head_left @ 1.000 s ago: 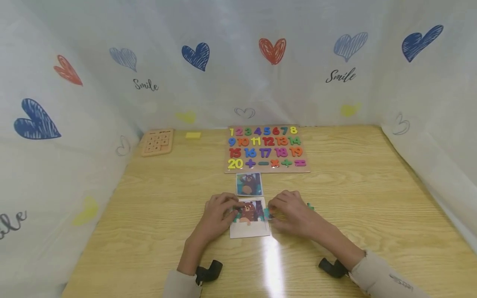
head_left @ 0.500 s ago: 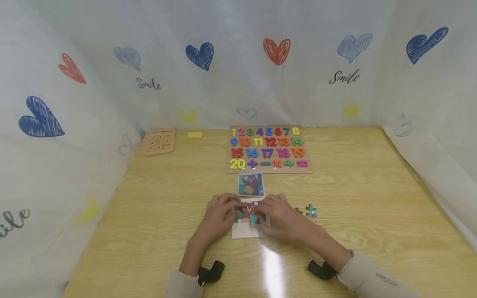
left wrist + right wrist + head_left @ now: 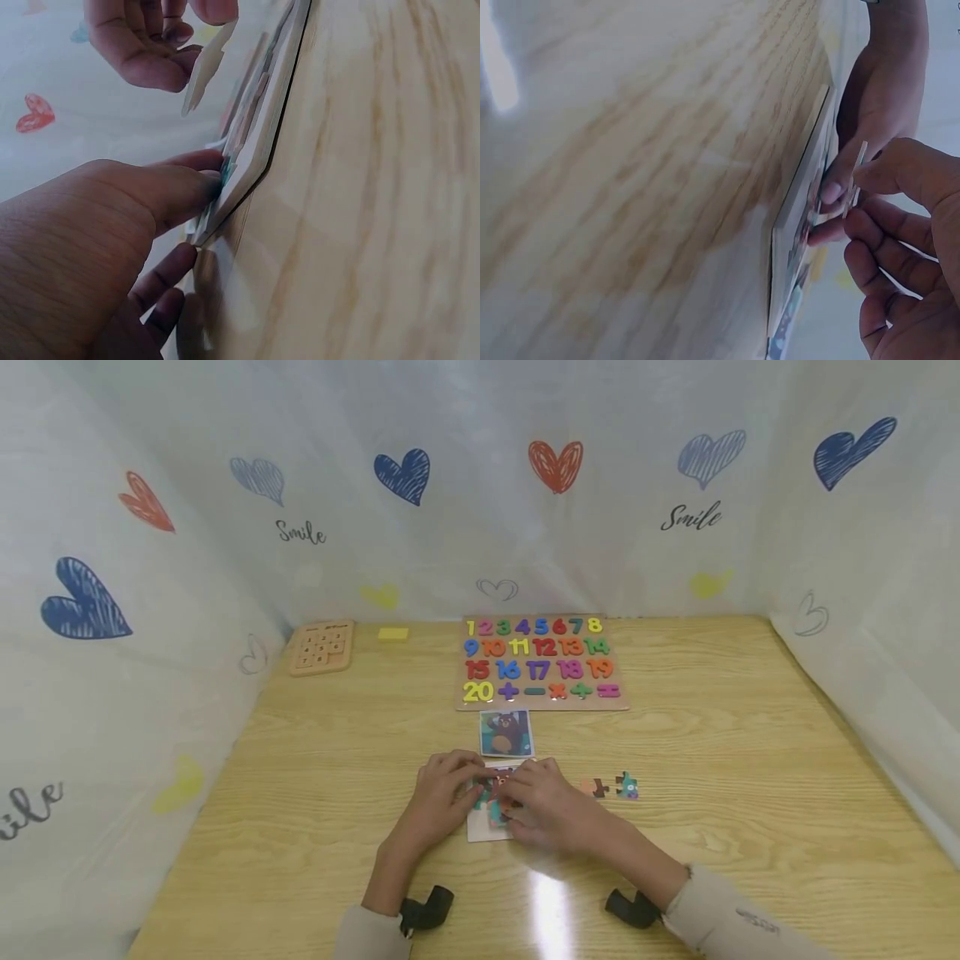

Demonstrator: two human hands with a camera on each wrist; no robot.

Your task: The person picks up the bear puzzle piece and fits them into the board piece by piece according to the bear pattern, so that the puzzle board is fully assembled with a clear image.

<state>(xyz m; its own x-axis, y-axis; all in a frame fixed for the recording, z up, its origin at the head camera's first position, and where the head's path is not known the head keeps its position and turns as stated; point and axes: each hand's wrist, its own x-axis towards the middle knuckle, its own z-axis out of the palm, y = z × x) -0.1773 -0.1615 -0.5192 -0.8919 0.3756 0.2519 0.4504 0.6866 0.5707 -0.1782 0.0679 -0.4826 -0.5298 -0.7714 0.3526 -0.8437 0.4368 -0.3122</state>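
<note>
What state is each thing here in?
Puzzle tray, partly filled
Puzzle piece, in right hand, above tray
Left hand, touching tray
Loose pieces, unplaced, right of tray
Picture card, face up
Number board, no gap visible
Sliding puzzle, one gap, bottom right
Yellow rectangle, lying flat

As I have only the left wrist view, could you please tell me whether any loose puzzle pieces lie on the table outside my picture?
Observer: Yes, the head view shows a brown piece and a teal piece on the table, right of the right hand.
Operator: Thank you; I see only the pale back of the held piece, so what colour is its printed side?
Observer: The head view shows teal on it, though the hand covers part.
Operator: Is there any picture nearby to compare?
Observer: Yes, a card showing a brown bear lies just beyond the puzzle board.
</note>
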